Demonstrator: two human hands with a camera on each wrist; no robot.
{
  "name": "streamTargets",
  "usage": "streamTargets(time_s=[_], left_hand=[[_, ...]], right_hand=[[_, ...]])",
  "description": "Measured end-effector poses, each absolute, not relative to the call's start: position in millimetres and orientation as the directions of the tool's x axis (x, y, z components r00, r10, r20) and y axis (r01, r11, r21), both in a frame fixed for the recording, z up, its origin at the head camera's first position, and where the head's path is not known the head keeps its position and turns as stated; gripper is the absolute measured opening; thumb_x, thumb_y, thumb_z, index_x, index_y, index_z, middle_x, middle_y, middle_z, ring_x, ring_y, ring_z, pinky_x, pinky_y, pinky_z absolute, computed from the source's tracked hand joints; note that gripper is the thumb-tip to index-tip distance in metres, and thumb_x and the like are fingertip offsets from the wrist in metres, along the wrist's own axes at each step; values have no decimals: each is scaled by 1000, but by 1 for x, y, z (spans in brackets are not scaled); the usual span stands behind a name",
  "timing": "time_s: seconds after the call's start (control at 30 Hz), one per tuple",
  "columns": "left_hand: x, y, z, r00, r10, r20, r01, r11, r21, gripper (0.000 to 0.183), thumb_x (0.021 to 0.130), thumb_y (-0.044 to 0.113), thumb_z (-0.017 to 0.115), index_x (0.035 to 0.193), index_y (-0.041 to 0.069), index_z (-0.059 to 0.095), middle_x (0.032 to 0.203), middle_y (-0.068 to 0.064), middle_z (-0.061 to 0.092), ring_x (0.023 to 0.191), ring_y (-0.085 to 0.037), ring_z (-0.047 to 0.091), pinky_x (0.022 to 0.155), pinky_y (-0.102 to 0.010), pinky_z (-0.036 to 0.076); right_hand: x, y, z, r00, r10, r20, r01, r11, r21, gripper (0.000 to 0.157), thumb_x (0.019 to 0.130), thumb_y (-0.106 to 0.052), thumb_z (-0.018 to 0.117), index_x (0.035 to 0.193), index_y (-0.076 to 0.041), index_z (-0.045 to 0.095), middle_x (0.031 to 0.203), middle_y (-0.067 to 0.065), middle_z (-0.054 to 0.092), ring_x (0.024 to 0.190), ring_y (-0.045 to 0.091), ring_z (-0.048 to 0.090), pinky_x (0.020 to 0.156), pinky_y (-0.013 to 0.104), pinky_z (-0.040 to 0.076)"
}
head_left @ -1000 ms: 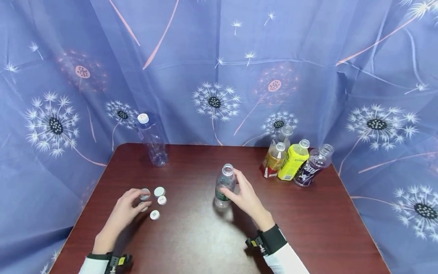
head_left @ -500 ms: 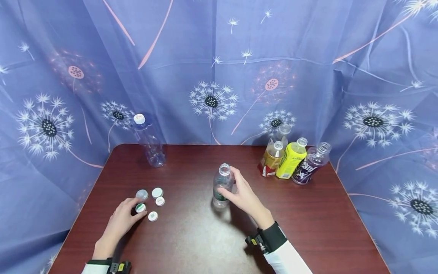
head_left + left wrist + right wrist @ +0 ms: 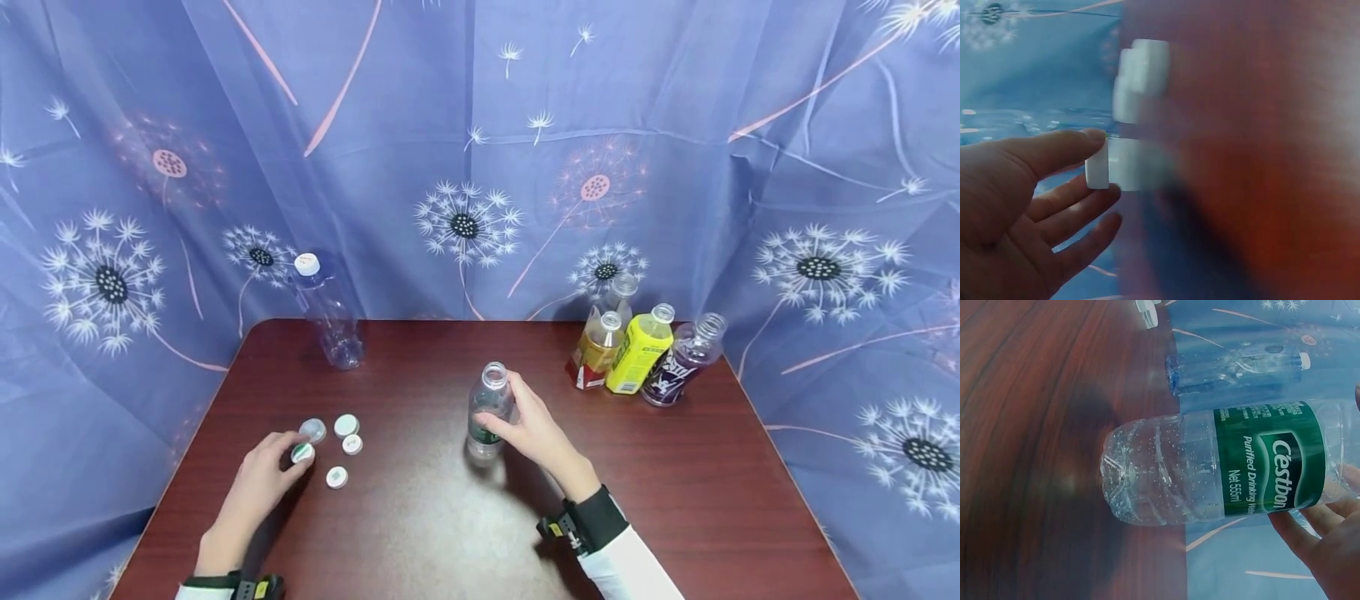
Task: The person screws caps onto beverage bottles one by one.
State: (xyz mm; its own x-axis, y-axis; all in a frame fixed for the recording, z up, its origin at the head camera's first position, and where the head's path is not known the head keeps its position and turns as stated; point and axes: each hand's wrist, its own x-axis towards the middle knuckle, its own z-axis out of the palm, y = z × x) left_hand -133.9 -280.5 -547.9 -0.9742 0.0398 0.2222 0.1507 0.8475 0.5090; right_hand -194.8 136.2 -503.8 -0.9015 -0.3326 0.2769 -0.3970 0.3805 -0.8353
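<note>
Left hand [image 3: 255,479] now tight on a green-marked cap [image 3: 302,452], right hand [image 3: 540,433], as before, around a clear bottle [image 3: 486,405].

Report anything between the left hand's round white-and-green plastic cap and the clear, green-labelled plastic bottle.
Two round white plastic caps lie on the brown table between the held cap and the bottle; nothing taller visibly intervenes.

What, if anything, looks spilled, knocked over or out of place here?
Nothing stands out. The four open bottles and the blue capped bottle stand upright, no spill shows on the table, and the C'estbon water bottle in the right hand shows no obvious damage. Loose caps lie by the left hand.
</note>
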Motion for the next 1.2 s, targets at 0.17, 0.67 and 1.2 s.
streamTargets(time_s=[0.17, 0.67, 1.2], left_hand=[[-148, -258, -517, -930, 62, 363, 265, 798, 541, 33, 81, 0, 86, 112, 1, 74, 104, -14, 71, 93, -32, 70, 77, -52, 59], [-203, -105, -449, -844, 106, 525, 533, 67, 843, 25, 90, -2, 79, 115, -1, 76, 114, -15, 75, 105, -14, 71, 91, -31, 60], [-215, -58, -447, -746, 278, 605, 621, -36, 783, 26, 86, -7, 80, 112, -1, 77, 115, -14, 73, 106, -21, 71, 88, -38, 62]], right_hand=[[-195, 138, -504, -908, -319, 271, -383, 373, -845, 64, 89, -21, 85, 142, -10, 51, 127, 8, 67, 118, 26, 62, 104, 55, 51], [-194, 135, -515, -923, -270, 276, -364, 372, -854, 59, 88, -22, 86, 138, -15, 56, 117, 2, 72, 112, 22, 65, 101, 49, 52], [-196, 137, -518, -896, -302, 326, -426, 376, -823, 61, 87, -19, 86, 139, -13, 55, 116, 2, 72, 110, 16, 65, 97, 43, 53]])
